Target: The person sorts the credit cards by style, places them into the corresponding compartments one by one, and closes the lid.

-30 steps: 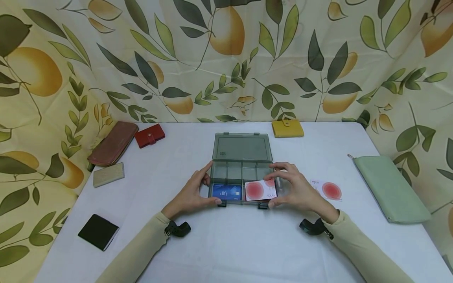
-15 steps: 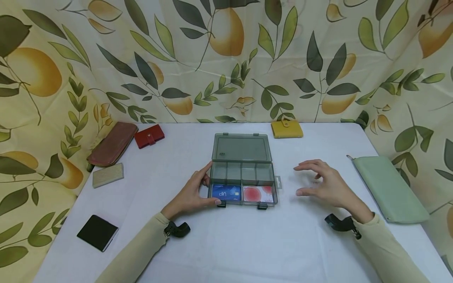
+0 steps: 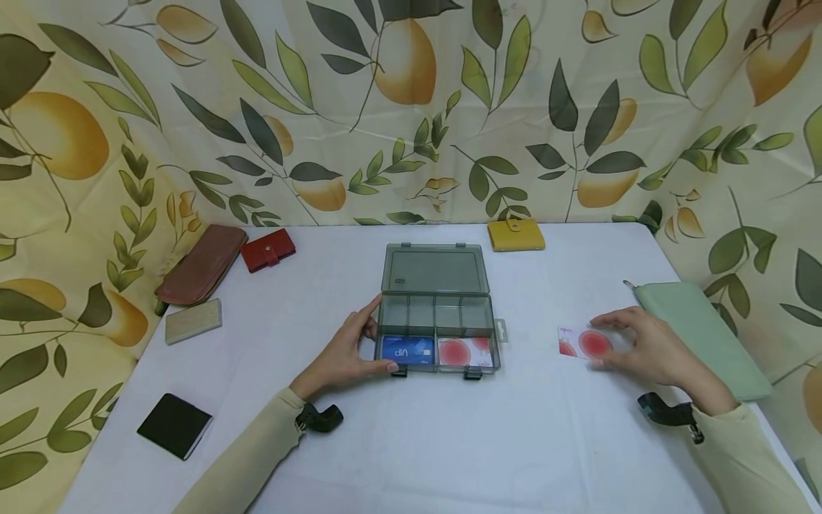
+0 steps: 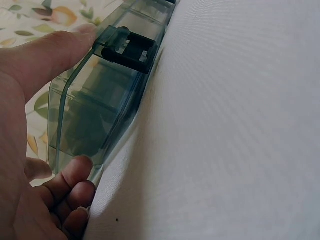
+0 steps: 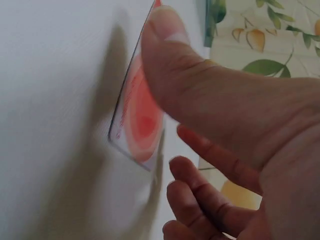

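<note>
- The left hand grips the near-left corner of the open grey organizer box, thumb on its front wall, apparently to steady it mid-desk.
- The right hand pinches a red-circle card lying right of the box.
- A green pouch lies just beyond; a blue card and another red card fill the near compartments.

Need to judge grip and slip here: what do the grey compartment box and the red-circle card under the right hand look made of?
Compartment box: looks like hard, smoke-tinted translucent plastic with a glossy finish; the cards inside show through its walls, and it has dark moulded clasps. Red-circle card: seems thin, stiff, glossy plastic or laminate, since its edge stays straight under the right hand.
</note>
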Motion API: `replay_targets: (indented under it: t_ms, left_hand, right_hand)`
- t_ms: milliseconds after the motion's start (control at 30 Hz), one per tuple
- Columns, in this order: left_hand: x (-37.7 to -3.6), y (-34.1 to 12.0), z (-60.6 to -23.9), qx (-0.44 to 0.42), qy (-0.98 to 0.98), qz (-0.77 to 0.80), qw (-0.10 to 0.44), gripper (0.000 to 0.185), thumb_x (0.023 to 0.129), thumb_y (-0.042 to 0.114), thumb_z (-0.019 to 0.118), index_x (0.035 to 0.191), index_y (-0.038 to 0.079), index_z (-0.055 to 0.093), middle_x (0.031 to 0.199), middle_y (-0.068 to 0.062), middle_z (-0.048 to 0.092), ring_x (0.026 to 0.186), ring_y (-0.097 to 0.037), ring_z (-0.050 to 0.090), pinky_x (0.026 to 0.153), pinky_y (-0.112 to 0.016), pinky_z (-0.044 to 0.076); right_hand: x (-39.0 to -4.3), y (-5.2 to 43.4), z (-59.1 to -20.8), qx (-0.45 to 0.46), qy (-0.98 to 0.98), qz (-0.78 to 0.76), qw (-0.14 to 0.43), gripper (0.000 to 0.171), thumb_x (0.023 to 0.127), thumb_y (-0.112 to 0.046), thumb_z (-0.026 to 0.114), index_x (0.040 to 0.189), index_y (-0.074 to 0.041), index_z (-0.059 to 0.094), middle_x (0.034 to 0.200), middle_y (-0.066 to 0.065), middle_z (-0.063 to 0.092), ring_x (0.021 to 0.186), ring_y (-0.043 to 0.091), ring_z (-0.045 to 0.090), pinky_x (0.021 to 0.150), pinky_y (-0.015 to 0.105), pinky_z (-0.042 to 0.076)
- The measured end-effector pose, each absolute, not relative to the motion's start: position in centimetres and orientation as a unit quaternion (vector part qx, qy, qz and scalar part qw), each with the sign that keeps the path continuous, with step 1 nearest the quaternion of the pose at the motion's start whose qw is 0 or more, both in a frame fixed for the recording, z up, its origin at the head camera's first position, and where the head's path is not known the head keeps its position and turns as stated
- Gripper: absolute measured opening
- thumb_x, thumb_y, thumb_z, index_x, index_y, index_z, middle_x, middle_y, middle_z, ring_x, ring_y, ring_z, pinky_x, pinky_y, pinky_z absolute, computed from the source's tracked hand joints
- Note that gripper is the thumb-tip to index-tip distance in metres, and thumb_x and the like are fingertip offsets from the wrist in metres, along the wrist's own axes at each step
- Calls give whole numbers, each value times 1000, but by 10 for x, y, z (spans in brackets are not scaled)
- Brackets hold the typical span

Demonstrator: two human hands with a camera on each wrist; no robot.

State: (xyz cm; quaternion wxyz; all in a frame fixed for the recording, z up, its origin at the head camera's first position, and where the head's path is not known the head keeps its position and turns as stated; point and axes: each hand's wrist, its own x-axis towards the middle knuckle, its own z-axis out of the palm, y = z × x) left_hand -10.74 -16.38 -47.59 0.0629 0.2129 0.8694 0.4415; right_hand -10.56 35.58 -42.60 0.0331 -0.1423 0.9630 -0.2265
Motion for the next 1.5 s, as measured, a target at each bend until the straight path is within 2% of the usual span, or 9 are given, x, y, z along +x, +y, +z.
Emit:
replay_targets:
  t_ms: [100, 400, 533, 700, 900, 1067, 1200, 1333, 1500]
  left_hand:
    - [-108, -164, -477, 212, 869, 443, 63, 120, 80, 36, 94, 171, 11, 21, 110, -3, 52, 104, -19, 45, 92, -36, 41]
    - [-109, -165, -479, 217, 869, 442, 56, 119, 79, 33, 94, 171, 11, 21, 109, -4, 52, 102, -19, 45, 90, -34, 41]
    - [-109, -164, -479, 217, 868, 443, 59, 119, 80, 31, 94, 171, 11, 21, 109, -4, 52, 102, -19, 45, 90, -34, 41]
    - [-108, -164, -479, 216, 869, 442, 59, 119, 80, 30, 94, 171, 10, 21, 109, -4, 53, 101, -19, 45, 89, -34, 41]
    - [-109, -164, -480, 217, 869, 441, 58, 119, 80, 30, 94, 171, 11, 21, 109, -4, 53, 101, -19, 45, 86, -32, 40]
    - [-109, -164, -481, 215, 868, 443, 60, 119, 80, 31, 94, 171, 11, 21, 110, -4, 53, 102, -19, 45, 86, -32, 40]
    - [-109, -164, -481, 216, 869, 442, 61, 119, 80, 32, 94, 171, 12, 20, 110, -5, 53, 102, -19, 45, 87, -32, 40]
    - [-108, -164, -480, 216, 869, 441, 61, 120, 79, 32, 95, 171, 12, 20, 111, -5, 53, 103, -20, 45, 88, -32, 40]
    - [-108, -165, -479, 216, 870, 439, 60, 120, 79, 32, 95, 171, 12, 20, 111, -5, 53, 102, -20, 45, 87, -32, 40]
  right_hand:
    - [-106, 358, -427, -130, 965, -221, 57, 67, 68, -28, 102, 119, 3, 72, 120, 28, 64, 108, 45, 57, 85, 61, 49]
    - [-109, 361, -431, -126, 964, -222, 69, 59, 70, -24, 100, 109, 3, 64, 106, 18, 64, 98, 32, 57, 81, 37, 48]
    - [-108, 361, -436, -164, 955, -246, 25, 49, 78, -10, 94, 108, -1, 56, 96, 8, 67, 85, 12, 54, 71, 24, 45]
    - [-107, 353, -438, -202, 930, -307, -21, 34, 90, 7, 78, 112, -1, 53, 91, 5, 61, 72, -2, 48, 60, 19, 41]
    - [-109, 329, -425, -162, 900, -404, 6, 33, 98, 1, 73, 127, -1, 58, 100, 8, 59, 59, 14, 64, 50, 25, 49]
    - [-112, 308, -416, -150, 853, -498, 51, 52, 93, 3, 79, 141, 1, 58, 106, 0, 59, 79, 11, 74, 69, 22, 60]
    - [-112, 292, -416, -164, 826, -531, 92, 66, 87, 5, 83, 147, 2, 54, 114, -2, 63, 89, 9, 73, 78, 22, 61]
    - [-111, 275, -418, -186, 828, -519, 100, 66, 83, 3, 87, 143, 1, 59, 113, -3, 68, 91, 12, 71, 81, 21, 60]
    - [-110, 256, -425, -230, 843, -481, 69, 65, 73, -4, 97, 132, -9, 69, 123, 1, 69, 101, 7, 63, 83, 22, 55]
